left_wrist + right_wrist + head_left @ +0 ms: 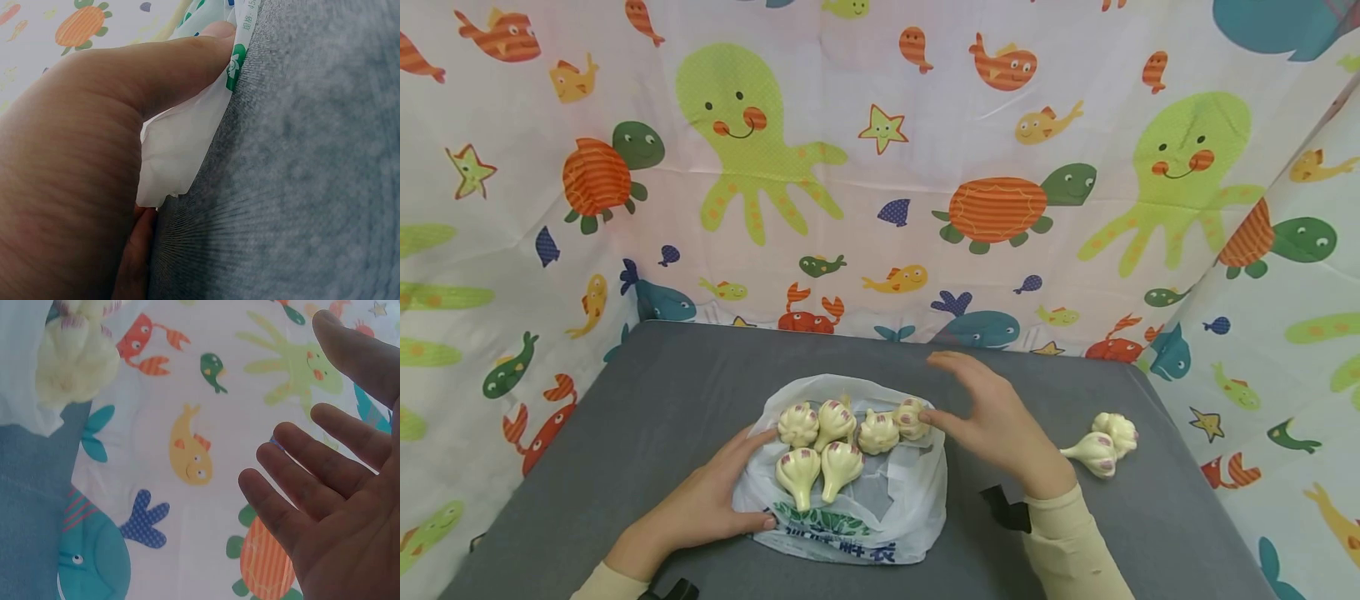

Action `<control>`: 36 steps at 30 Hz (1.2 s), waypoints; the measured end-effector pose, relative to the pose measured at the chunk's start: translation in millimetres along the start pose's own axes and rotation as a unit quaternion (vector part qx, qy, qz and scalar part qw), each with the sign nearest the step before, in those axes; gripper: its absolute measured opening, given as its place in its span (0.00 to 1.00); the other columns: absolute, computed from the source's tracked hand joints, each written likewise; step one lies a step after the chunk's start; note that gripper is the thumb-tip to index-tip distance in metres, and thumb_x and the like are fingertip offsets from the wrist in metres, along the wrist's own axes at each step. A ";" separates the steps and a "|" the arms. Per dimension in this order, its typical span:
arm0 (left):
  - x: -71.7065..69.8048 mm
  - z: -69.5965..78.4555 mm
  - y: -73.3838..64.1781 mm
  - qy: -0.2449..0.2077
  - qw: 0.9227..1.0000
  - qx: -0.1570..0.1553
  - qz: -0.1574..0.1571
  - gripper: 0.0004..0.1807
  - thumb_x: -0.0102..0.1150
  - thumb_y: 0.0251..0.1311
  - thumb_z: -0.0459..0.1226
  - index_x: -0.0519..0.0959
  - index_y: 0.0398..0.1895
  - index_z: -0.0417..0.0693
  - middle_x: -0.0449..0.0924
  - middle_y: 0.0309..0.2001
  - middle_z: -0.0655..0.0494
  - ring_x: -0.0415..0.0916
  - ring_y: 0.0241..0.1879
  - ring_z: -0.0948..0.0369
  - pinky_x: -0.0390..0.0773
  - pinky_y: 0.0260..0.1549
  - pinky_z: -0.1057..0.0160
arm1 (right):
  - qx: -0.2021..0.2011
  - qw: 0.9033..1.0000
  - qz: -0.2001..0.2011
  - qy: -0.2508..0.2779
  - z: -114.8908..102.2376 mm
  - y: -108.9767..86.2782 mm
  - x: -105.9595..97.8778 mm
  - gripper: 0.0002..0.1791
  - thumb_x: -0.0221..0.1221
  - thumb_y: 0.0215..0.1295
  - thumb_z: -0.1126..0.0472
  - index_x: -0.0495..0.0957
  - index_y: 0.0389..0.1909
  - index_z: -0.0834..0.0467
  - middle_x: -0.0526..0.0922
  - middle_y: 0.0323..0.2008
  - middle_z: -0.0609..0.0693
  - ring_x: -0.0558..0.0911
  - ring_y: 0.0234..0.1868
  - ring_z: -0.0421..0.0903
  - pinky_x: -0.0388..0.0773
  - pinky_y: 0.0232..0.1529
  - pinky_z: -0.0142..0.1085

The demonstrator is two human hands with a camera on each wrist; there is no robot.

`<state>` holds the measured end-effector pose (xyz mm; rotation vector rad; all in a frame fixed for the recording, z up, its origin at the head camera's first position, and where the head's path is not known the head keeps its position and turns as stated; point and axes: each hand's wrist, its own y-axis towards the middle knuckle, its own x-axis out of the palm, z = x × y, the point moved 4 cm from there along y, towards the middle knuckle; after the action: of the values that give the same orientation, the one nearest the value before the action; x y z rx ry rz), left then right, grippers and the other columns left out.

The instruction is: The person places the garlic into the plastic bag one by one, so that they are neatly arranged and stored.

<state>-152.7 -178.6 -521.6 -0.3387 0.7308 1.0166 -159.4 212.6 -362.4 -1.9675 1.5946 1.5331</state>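
Note:
A white plastic bag (917, 521) with green leaves and blue lettering lies on the grey table. On it sit several garlic bulbs (799, 471), cream with purple marks, in two rows. My left hand (715, 492) rests along the bag's left side, thumb and index finger spread apart at its edge; in the left wrist view the thumb (181, 69) touches the plastic. Beyond the bag's right edge is my right hand (988, 417), fingers spread and holding nothing. Its thumb tip overlaps the rightmost garlic bulb (911, 418) in the head view; the right wrist view shows a gap between them.
Two more garlic bulbs (1096, 454) lie together on the grey table (1037, 550), right of my right forearm. A curtain (865, 183) printed with sea animals rises behind the table's back edge and along both sides. A black strap piece (1006, 508) hangs by my right wrist.

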 end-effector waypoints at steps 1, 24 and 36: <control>-0.1 0.2 -0.1 0.000 1.000 0.000 0.000 0.63 0.83 0.51 0.64 0.57 0.88 0.69 0.50 0.88 0.48 0.56 0.82 0.41 0.70 0.64 0.28 | -0.002 1.000 0.005 -0.004 1.1 -0.4 -1.7 0.41 0.82 0.60 0.58 0.77 0.73 0.60 0.78 0.73 0.57 0.77 0.74 0.56 0.76 0.68 0.58; -0.3 1.4 -0.4 0.005 1.000 -0.003 0.004 0.63 0.83 0.51 0.64 0.58 0.88 0.70 0.51 0.87 0.48 0.58 0.81 0.41 0.71 0.63 0.28 | 0.054 0.995 0.074 -0.049 40.3 -16.1 -40.4 0.42 0.84 0.57 0.60 0.77 0.73 0.58 0.82 0.69 0.56 0.79 0.71 0.58 0.75 0.67 0.61; 0.3 0.2 -0.2 0.008 1.000 -0.006 0.003 0.63 0.83 0.51 0.64 0.58 0.88 0.69 0.51 0.87 0.47 0.58 0.81 0.39 0.70 0.63 0.27 | 0.115 0.987 0.093 -0.055 62.7 -27.1 -60.4 0.40 0.82 0.60 0.58 0.78 0.73 0.60 0.81 0.69 0.61 0.79 0.69 0.64 0.74 0.65 0.68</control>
<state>-152.4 -178.3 -521.7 -0.3560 0.7405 1.0255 -167.8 303.1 -355.4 -1.6252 1.8582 1.4166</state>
